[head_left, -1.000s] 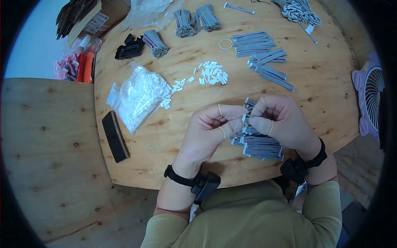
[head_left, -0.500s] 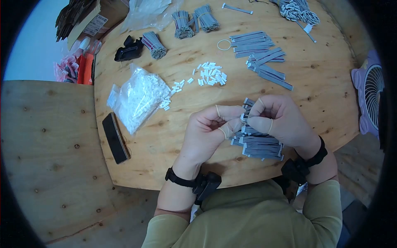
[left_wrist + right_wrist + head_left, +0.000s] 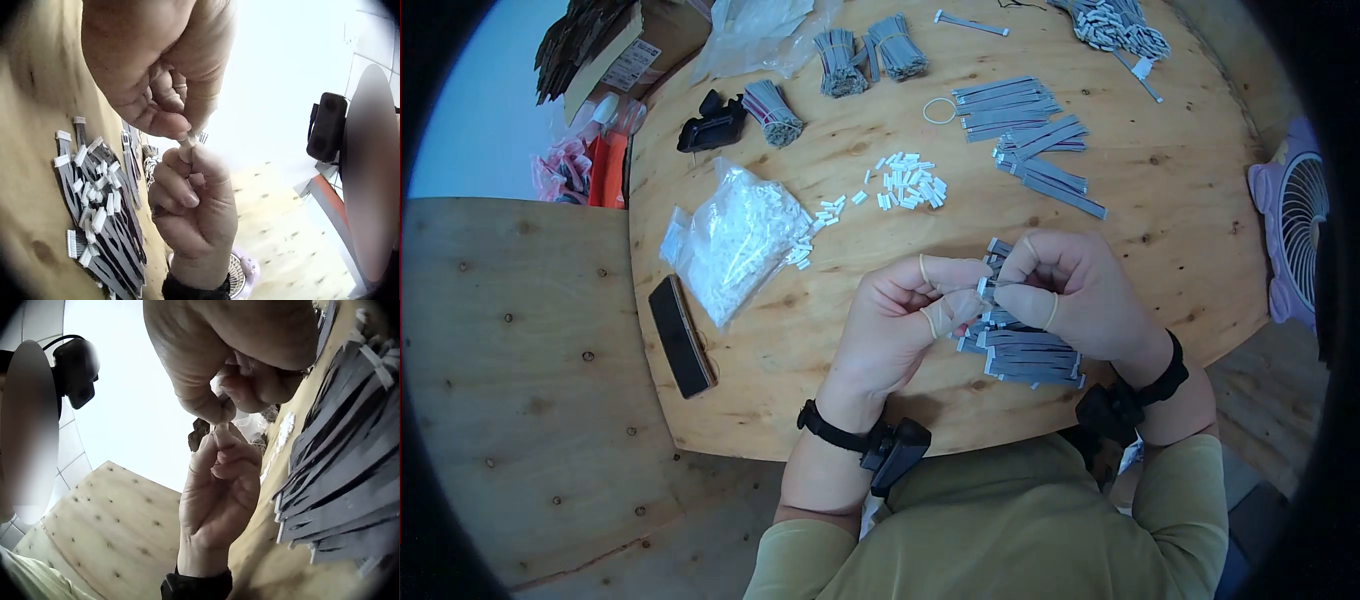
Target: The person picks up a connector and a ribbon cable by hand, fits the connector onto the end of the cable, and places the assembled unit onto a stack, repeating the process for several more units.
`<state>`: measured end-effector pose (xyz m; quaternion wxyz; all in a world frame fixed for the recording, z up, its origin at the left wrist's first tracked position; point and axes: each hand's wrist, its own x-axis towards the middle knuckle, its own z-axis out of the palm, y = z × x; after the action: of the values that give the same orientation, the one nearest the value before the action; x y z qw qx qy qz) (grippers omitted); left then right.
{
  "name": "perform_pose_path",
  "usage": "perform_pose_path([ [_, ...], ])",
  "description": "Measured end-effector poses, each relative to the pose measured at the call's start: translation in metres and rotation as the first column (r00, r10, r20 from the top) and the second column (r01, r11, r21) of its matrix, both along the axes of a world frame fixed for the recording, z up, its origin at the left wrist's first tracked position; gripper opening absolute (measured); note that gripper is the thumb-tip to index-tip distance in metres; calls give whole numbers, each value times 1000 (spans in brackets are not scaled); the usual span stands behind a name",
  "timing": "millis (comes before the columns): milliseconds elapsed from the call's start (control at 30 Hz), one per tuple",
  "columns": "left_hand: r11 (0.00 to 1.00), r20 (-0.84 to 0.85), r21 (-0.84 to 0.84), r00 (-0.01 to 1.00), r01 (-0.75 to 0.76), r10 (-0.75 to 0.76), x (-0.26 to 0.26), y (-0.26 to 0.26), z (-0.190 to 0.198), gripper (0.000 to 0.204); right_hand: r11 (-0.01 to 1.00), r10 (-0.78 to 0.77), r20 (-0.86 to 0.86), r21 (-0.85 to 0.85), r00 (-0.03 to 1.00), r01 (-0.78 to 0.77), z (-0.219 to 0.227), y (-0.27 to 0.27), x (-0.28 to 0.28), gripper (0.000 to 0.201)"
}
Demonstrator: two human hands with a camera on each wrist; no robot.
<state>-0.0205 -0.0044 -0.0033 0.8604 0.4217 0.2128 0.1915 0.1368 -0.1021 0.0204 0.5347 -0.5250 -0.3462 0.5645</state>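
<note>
Round plywood table (image 3: 1180, 200), scattered grey cables (image 3: 1025, 110)

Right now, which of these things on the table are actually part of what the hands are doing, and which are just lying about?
In use:
left hand
right hand
small white connector pinched between them
pile of grey ribbon cables under the hands
loose white connectors
bag of connectors

Lying about:
phone
rubber band
black clip
fan
cardboard box

Everything's laid out around the pile of ribbon cables (image 3: 1030, 350) at the near edge of the round table (image 3: 1200, 230). Both hands meet right above it. Loose connectors (image 3: 910, 185) sit behind it, the bag of connectors (image 3: 735, 240) off to its left, the phone (image 3: 678, 335) further left.
</note>
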Motion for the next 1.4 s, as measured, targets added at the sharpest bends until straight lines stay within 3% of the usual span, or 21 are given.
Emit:
perform_pose_path([
  [333, 1000, -1, 5, 1000, 3, -3, 0, 1, -1, 25, 1000, -8, 49, 13, 999, 8, -2, 0, -1, 6],
  [733, 971, -103, 235, 995, 30, -6, -1, -1, 3, 21, 999, -32, 115, -15, 993, 33, -1, 0, -1, 5],
  [1133, 983, -77, 181, 997, 25, -11, -2, 0, 0, 21, 999, -39, 141, 41, 989, 34, -1, -1, -2, 5],
  [1400, 999, 7, 29, 999, 39, -39, -1, 1, 1, 22, 999, -1, 114, 32, 994, -3, -1, -1, 0, 5],
])
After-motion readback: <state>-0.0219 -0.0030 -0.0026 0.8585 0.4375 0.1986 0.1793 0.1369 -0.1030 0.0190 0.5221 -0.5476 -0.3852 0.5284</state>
